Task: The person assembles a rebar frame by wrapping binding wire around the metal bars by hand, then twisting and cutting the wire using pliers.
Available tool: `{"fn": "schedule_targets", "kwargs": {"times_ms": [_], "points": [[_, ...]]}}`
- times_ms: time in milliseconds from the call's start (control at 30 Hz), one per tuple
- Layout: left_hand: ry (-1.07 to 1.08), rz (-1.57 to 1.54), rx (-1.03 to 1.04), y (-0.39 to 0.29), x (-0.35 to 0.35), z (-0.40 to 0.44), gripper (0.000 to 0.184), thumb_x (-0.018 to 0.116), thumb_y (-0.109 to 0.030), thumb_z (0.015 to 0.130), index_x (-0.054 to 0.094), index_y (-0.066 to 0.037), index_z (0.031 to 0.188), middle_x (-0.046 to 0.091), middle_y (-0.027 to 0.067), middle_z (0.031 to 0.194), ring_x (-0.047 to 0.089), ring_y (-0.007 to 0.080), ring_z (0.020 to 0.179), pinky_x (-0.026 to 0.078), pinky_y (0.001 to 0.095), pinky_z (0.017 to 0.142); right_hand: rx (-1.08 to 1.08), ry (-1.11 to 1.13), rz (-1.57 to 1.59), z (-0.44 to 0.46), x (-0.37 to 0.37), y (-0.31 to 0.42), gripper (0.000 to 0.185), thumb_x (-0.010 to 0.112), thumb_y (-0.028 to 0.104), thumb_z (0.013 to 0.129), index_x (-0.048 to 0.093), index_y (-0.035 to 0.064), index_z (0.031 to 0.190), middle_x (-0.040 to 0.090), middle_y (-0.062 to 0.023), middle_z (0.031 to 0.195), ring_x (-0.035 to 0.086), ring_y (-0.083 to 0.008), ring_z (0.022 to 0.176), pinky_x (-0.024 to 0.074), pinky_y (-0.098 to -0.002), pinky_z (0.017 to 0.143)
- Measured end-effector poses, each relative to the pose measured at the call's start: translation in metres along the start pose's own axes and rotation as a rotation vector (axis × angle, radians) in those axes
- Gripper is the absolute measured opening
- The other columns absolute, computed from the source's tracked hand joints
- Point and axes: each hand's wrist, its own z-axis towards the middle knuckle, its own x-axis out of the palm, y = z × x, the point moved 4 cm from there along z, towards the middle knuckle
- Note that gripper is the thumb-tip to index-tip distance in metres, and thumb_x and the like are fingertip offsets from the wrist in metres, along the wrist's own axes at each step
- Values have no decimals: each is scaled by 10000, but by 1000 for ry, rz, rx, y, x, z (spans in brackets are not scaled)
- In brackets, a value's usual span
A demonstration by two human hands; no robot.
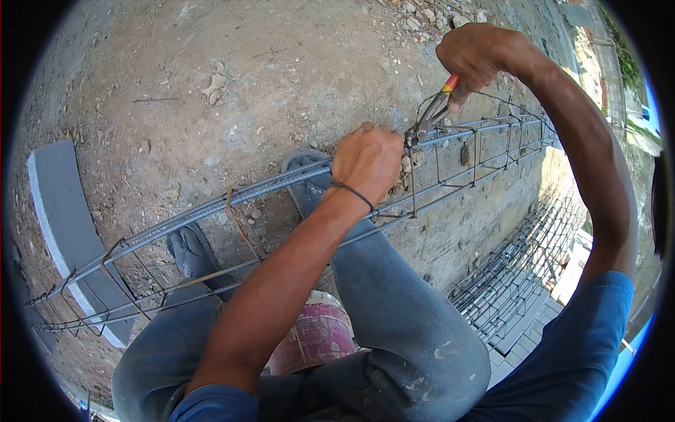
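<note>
A long rebar cage (281, 183), made of steel bars with square wire stirrups, runs slantwise across my knees. My left hand (369, 163) is closed around its upper bars, a dark band on the wrist. In my right hand (478, 56), raised at the upper right, is a pair of pincers (430, 121) with red and yellow handles. Their jaws are at the upper bar beside a stirrup, just right of my left knuckles. A thin wire curves near the pincers; what the jaws bite on is too small to make out.
A pink, cement-stained bucket (316, 337) stands between my legs. More rebar cages (517, 260) lie stacked at the right. A grey slab (70, 211) sits under the cage's left end. Rubble (422, 17) is scattered on the dirt ground beyond my shoes (191, 253).
</note>
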Motion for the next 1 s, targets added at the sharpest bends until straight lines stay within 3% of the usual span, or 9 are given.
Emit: {"fn": "schedule_targets", "kwargs": {"times_ms": [133, 300, 433, 567, 633, 667, 800, 900, 1000], "points": [[-17, -27, 3, 3, 0, 0, 113, 738, -97, 766, 735, -45, 866, 696, 141, 857, 677, 344, 854, 564, 455, 724, -49, 209, 240, -4, 21, -15, 503, 871, 434, 747, 665, -10, 634, 606, -116, 538, 626, -210, 432, 482, -328, 397], [-17, -49, 48, 3, -1, 0, 85, 700, -71, 772, 729, -33, 842, 694, 152, 829, 689, 361, 832, 565, 475, 712, -23, 45, 707, -11, 133, -23, 559, 879, 516, 722, 660, 9, 633, 557, -77, 497, 587, -218, 428, 470, -355, 428], [19, -29, 42, 3, 2, -2, 86, 683, -58, 771, 724, -30, 842, 693, 155, 833, 688, 360, 835, 565, 470, 722, -72, -66, 730, -16, 156, -12, 486, 886, 443, 728, 667, 13, 669, 622, -85, 571, 614, -207, 486, 484, -359, 487], [10, -37, 50, 2, 2, -3, 98, 685, -56, 768, 722, -34, 855, 692, 155, 838, 688, 360, 830, 565, 461, 732, -70, -75, 568, -36, 117, -8, 422, 916, 313, 628, 644, 9, 733, 692, -148, 712, 693, -295, 698, 524, -419, 657], [1, -37, 45, 2, 0, 0, 103, 687, -58, 768, 723, -36, 861, 694, 153, 843, 688, 361, 829, 565, 459, 735, -100, -356, 174, -40, 90, -10, 415, 882, 248, 658, 622, 33, 898, 663, -142, 694, 697, -327, 718, 531, -445, 673], [5, -26, 36, 2, 0, 0, 101, 691, -62, 766, 725, -37, 858, 697, 152, 847, 689, 358, 829, 565, 461, 733, -98, -335, 131, -44, 80, -10, 456, 834, 189, 696, 576, 53, 1047, 681, -133, 800, 698, -342, 773, 534, -463, 719], [7, -12, 13, 3, 2, -2, 98, 700, -71, 757, 728, -35, 845, 702, 149, 856, 690, 359, 829, 567, 470, 725, -333, -690, -155, -63, 49, 2, 410, 792, 233, 767, 597, 53, 1079, 653, -87, 930, 670, -262, 978, 527, -398, 843], [-18, -32, -41, 2, -2, -2, 101, 710, -56, 755, 735, -30, 848, 700, 153, 843, 690, 370, 836, 570, 469, 726, -354, -758, -359, -78, 24, 18, 378, 743, 278, 824, 634, 50, 1106, 606, -80, 866, 650, -247, 1027, 520, -389, 896], [103, -17, -248, 0, -17, -4, 126, 715, -49, 774, 739, -28, 896, 709, 165, 856, 696, 382, 851, 569, 464, 729, -278, -347, -182, -78, 23, 16, 322, 659, 315, 940, 681, 5, 1028, 660, -136, 840, 682, -281, 973, 549, -444, 864]]}}
